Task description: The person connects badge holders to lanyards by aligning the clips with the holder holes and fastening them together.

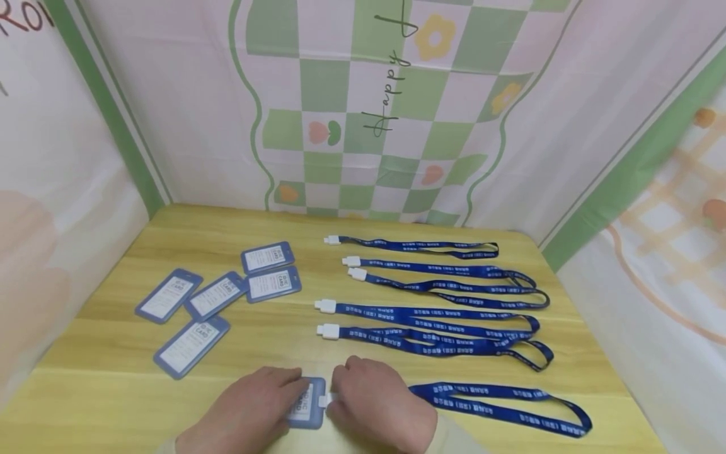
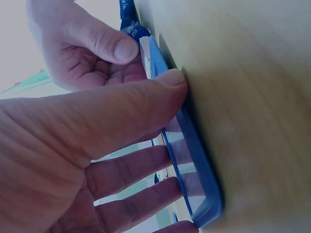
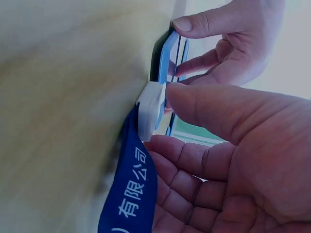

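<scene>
Near the front of the table, my left hand (image 1: 246,403) grips a blue-framed badge holder (image 1: 311,416) with a white card inside. In the left wrist view, its thumb lies on one face of the holder and the other fingers are behind. My right hand (image 1: 382,400) pinches the white plastic clip (image 3: 149,109) of a blue lanyard at the holder's slotted end. Clip and holder meet there, but whether the clip passes through the slot is hidden by fingers. The blue lanyard strap (image 1: 505,410) trails out to the right along the table.
Several more badge holders, among them one nearest me (image 1: 191,347), lie at the left on the wooden table (image 1: 102,391). Several blue lanyards (image 1: 442,313) stretch across the right side, white clips pointing left. A printed curtain (image 1: 374,126) hangs behind and at both sides.
</scene>
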`<state>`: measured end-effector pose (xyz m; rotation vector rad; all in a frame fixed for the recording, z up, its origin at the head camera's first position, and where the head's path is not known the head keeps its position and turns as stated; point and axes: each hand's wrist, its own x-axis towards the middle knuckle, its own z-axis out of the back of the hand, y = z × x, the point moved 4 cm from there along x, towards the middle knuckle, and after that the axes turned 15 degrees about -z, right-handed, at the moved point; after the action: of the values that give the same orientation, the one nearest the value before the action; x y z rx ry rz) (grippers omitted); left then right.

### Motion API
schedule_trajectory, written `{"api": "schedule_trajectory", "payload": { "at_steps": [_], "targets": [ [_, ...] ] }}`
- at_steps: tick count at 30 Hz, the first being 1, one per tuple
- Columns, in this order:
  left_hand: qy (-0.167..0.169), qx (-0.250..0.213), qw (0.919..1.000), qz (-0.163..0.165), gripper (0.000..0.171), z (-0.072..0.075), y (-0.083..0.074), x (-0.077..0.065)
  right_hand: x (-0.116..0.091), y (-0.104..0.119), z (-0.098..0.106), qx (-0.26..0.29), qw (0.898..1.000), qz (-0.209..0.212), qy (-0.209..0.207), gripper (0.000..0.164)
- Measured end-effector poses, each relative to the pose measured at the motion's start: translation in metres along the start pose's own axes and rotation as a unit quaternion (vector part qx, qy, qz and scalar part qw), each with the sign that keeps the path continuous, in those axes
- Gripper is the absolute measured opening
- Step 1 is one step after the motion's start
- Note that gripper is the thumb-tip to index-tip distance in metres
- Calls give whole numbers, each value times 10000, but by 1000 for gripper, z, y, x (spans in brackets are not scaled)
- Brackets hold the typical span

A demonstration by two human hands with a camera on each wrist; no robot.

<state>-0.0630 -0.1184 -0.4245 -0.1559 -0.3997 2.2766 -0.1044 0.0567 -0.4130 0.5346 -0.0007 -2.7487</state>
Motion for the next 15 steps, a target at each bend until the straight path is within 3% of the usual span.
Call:
{"api": "schedule_trajectory", "payload": {
  "at_steps": [7,15],
  "targets": [
    [58,-21,10000,18,64,0,-1,0,0,-3,9,-139,9985,109,-520,23],
    [144,-62,9998,74,62,0,-1,1,7,-10,20,104,9932,108,-1158,16]
  ]
}}
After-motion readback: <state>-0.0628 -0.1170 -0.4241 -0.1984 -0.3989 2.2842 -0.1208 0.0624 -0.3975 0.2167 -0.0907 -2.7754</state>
